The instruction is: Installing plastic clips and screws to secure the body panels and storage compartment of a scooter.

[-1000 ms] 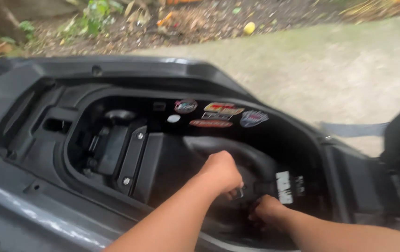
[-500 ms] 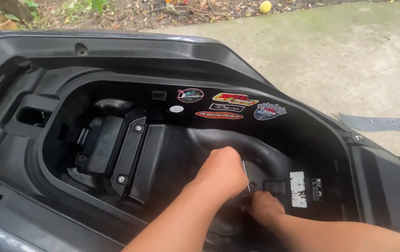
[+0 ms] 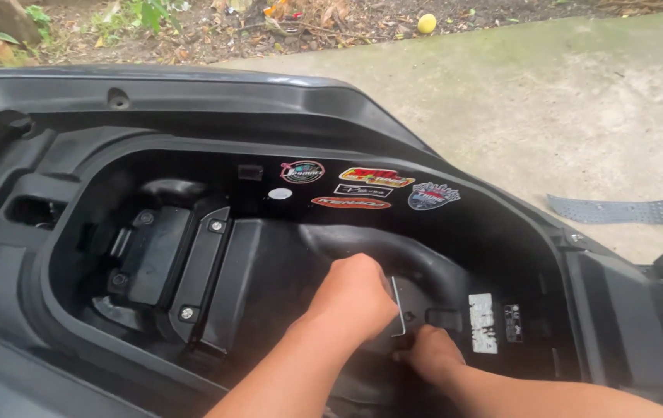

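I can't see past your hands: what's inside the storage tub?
Inside the black tub: a bolted cover, stickers on the far wall, left hand on a flat panel, right hand below. Beneath the hands is hidden.

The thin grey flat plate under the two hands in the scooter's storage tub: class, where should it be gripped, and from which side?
Probably by its exposed right edge, from above: the thin grey flat plate stands nearly on edge, the left hand covers its left face, the right hand sits at its lower end.
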